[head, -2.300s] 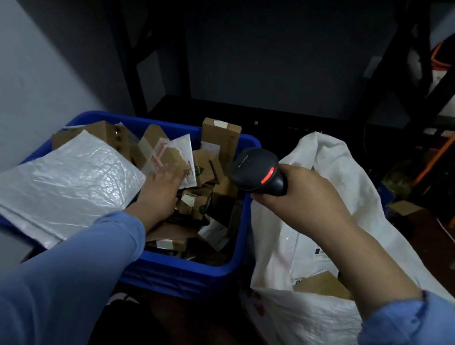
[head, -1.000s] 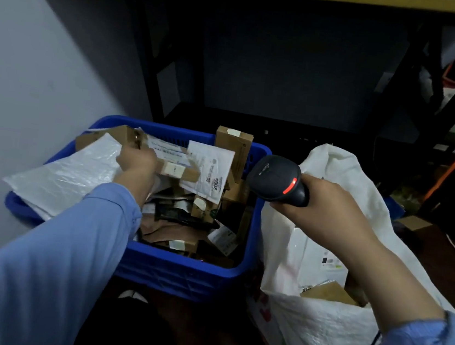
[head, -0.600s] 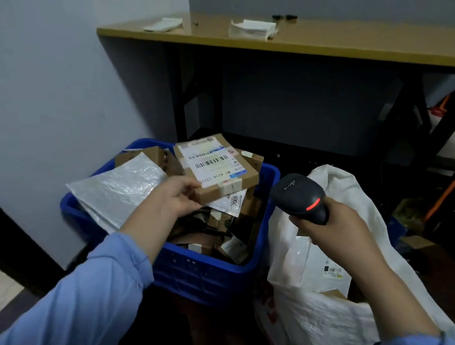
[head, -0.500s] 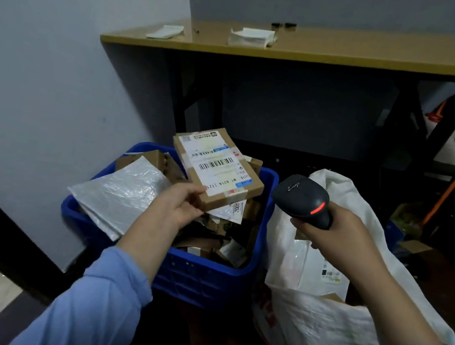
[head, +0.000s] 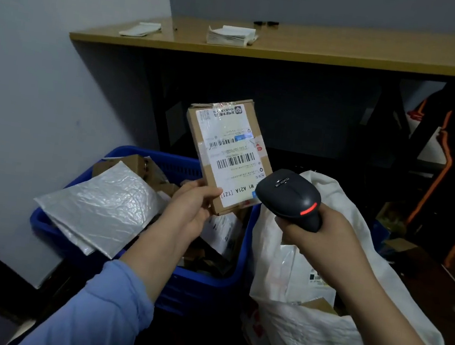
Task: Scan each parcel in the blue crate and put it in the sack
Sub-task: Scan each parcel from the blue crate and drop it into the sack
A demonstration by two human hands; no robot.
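Parcel (head: 227, 155) tilts label-out above the blue crate (head: 175, 167) for scanning: left hand (head: 190, 210) pinches its corner, right hand (head: 324, 238) grips scanner (head: 289, 197).

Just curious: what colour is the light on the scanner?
Red: the light on the scanner, head view.

The white shipping label (head: 230, 152) on the flat brown cardboard parcel (head: 264, 162) reads "M1 A21A [TZ1]" in large black letters at its lower end, upside down in the head view. Above that line stand two barcodes and fine print too small to read. The black handheld scanner (head: 289, 197) hides the label's lowest corner. Red print on the white woven sack (head: 314, 340), below and right of the parcel, is illegible.
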